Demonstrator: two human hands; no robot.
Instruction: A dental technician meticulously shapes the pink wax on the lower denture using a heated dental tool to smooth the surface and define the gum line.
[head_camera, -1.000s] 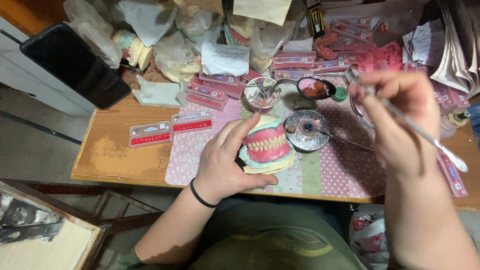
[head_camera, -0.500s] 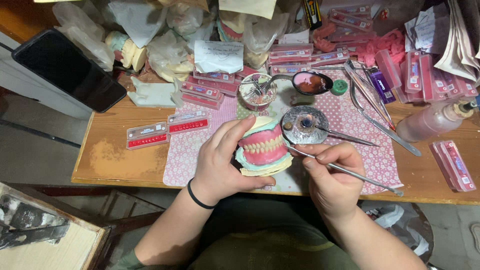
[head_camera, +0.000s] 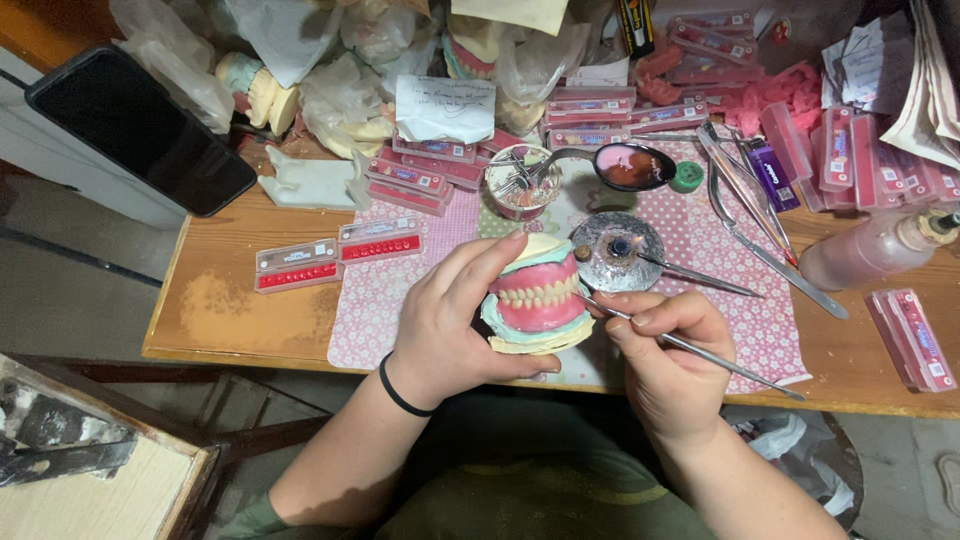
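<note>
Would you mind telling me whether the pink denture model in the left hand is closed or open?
Closed: the pink denture model shows upper and lower teeth meeting, gripped by the left hand.

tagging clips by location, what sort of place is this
Most likely a dental lab workbench. The left hand holds a denture model with pink gums, the right hand works on it with a thin metal tool, and trays of false teeth lie on the wooden table.

Left hand (head_camera: 450, 320): bare, thin black band (head_camera: 398, 392) at wrist. Right hand (head_camera: 668, 355): bare, no band. Forearms unsleeved. Garment: dark green top (head_camera: 520, 480), yellowish print.
</note>
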